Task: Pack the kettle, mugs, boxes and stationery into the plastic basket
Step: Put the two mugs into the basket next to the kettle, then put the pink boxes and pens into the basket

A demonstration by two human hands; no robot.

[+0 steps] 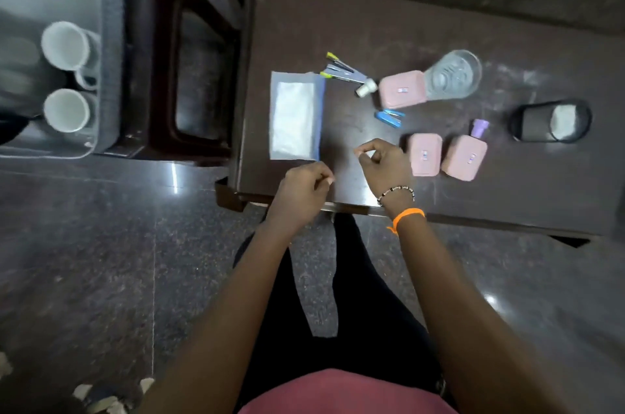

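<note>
Hovering over the table's [338, 24] near edge, both hands curl loosely; the left hand [302, 188] grasps nothing, the right hand [384, 163] pinches something small and pale. Pink boxes [424, 154] lie at three o'clock, stapler [390, 117] at twelve, mugs [66, 111] basketed [108, 41] at nine.

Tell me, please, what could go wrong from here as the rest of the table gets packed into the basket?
The clear glass overlaps the pink box beside it in this view, so lifting that box carelessly might tip it. The pens and small blue stapler lie loose and could roll or be left behind. The basket sits off to the left beyond a gap, with two mugs inside; dropped items could strike them.
</note>
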